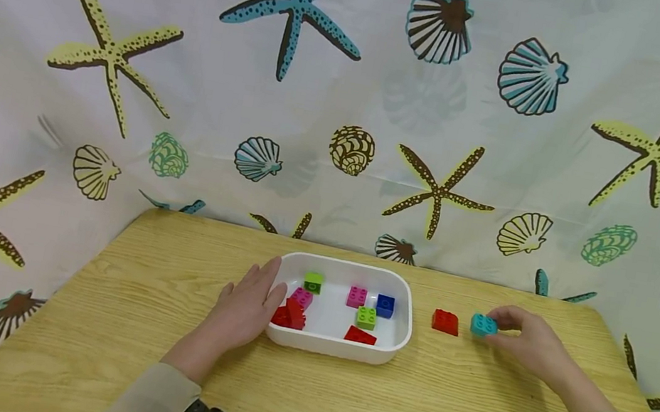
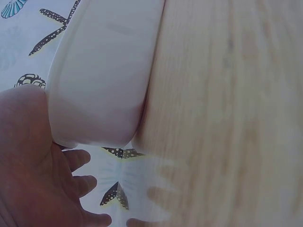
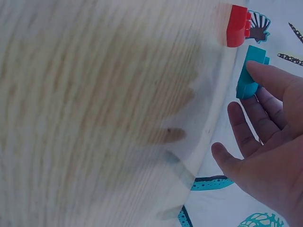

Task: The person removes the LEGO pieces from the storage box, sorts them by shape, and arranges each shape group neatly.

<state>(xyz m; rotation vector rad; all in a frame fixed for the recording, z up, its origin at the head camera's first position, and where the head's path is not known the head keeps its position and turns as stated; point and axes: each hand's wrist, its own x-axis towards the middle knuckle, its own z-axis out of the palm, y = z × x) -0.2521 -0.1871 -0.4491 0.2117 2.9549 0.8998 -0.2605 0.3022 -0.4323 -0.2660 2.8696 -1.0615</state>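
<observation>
A turquoise toy brick (image 1: 483, 325) with studs on top is pinched between the thumb and fingers of my right hand (image 1: 531, 346). In the right wrist view, the thumb lies on one side of that brick (image 3: 251, 71). Just left of it, a red toy brick (image 1: 445, 321) with a sloped end sits on the table, apart from the hand. My left hand (image 1: 246, 304) rests against the left end of a white tray (image 1: 340, 347). The left wrist view shows its loosely extended fingers (image 2: 83, 185) beside the tray wall (image 2: 99, 94).
Inside the tray lie several toy bricks: lime green (image 1: 366, 318), pink (image 1: 357, 297), dark blue (image 1: 385, 306) and red (image 1: 360, 335), with more red ones (image 1: 290, 315) at its left end. A patterned curtain (image 1: 345, 108) hangs behind the wooden table (image 1: 299, 403).
</observation>
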